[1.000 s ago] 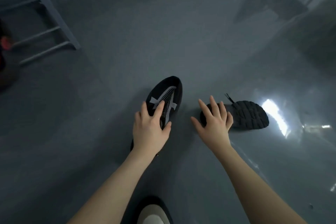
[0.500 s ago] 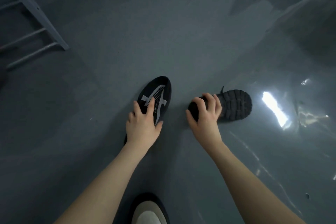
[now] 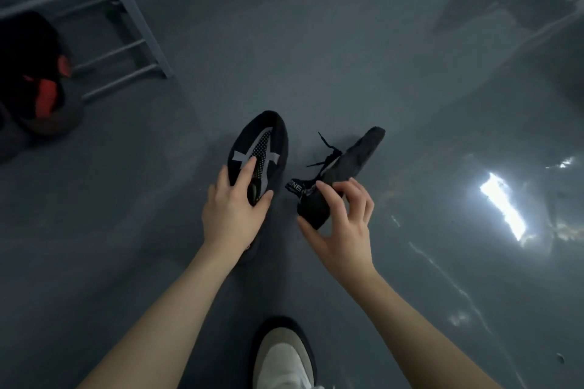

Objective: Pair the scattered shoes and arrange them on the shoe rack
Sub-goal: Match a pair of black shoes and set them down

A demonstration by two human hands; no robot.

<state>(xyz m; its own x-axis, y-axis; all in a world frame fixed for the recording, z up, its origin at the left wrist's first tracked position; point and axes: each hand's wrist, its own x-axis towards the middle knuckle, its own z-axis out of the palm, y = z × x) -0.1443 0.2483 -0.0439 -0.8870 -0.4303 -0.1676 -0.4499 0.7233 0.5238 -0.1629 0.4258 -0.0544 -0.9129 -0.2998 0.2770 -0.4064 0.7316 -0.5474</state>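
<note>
Left hand (image 3: 232, 208) is gripping the black shoe (image 3: 262, 148) with the grey cross pattern, fingers curled over its top, toe pointing away. Right hand (image 3: 343, 224) is pinching the heel of the second black shoe (image 3: 350, 164) — it's tilting up off the grey floor (image 3: 316, 66), laces dangling. The shoe rack (image 3: 126, 25) is standing far left, well apart.

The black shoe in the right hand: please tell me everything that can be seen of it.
The black shoe is dark and matte, perhaps suede or fabric. It is tilted, with the toe pointing up and to the right and the heel end low. Loose black laces hang from its left side, and a tongue label shows white letters, only partly readable. The right hand pinches its heel end. It appears lifted off the grey floor.
</note>
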